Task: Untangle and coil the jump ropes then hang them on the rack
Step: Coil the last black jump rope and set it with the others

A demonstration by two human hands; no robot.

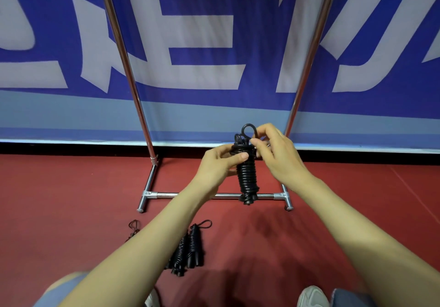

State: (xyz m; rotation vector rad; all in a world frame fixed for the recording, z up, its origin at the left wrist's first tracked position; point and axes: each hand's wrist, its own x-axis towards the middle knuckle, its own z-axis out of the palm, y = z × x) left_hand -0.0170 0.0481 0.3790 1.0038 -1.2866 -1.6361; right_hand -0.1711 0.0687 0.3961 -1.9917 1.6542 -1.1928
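A black jump rope wound into a tight upright bundle hangs in the air in front of the rack. My left hand grips its upper part, thumb across the coils. At the top of the bundle my right hand pinches a small rope loop. The chrome rack stands behind, with two slanted uprights and a low crossbar. Two more coiled black ropes lie on the red floor below my left forearm.
A small black rope piece or loop lies on the floor left of the coiled ropes. A blue and white banner closes off the back. My knees and a grey shoe show at the bottom edge.
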